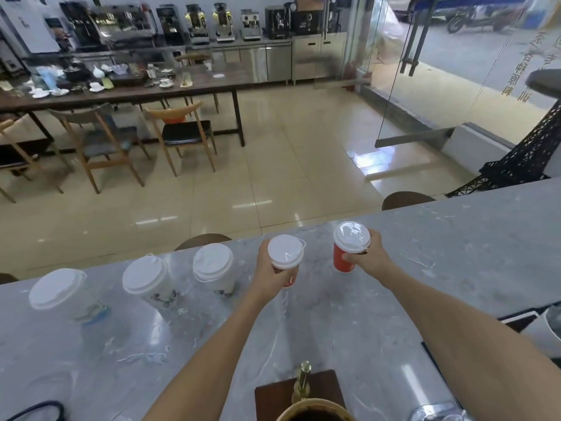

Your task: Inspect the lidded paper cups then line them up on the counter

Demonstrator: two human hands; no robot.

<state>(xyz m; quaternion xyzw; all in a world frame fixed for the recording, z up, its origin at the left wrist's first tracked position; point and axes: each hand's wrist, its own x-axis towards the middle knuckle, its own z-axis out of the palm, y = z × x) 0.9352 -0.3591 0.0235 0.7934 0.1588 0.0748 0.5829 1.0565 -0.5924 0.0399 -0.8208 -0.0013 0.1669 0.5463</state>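
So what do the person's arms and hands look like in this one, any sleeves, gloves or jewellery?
Both forearms are bare as far as the frame shows: no sleeves in view. The left hand and right hand wear no gloves, and no watch, ring or bracelet is visible. The right hand's nails appear dark, possibly polished.

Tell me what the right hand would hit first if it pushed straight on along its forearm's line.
Only the red paper cup that the right hand already grips; beyond it, bare grey marble counter to its far edge, though depth is unclear.

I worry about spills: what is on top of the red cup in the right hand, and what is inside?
A white lid covers the red cup held by the right hand. Its contents are hidden by the lid and paper wall.
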